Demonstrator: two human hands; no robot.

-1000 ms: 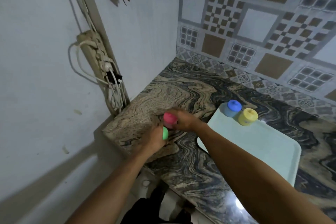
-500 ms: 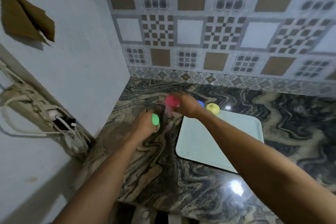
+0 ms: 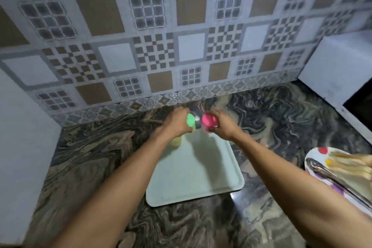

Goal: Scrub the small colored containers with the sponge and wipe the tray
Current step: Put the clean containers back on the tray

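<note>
Two small containers held over the far edge of the pale green rectangular plastic tray (image 3: pixel 193 169).
Left hand (image 3: pixel 177 122) wrapped round green-lidded little pot (image 3: pixel 190 120), right hand (image 3: pixel 220 125) clamped on pink-lidded little pot (image 3: pixel 209 120); probably light, stiff, smooth plastic, best gripped round the body. Counted: one yellowish pot (image 3: pixel 176 141) on tray, one tray, no sponge visible.

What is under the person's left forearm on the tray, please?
A yellow container peeks out below the left hand, at the far left corner of the pale tray. Most of it is covered by the wrist, so anything beside it is hidden.
</note>
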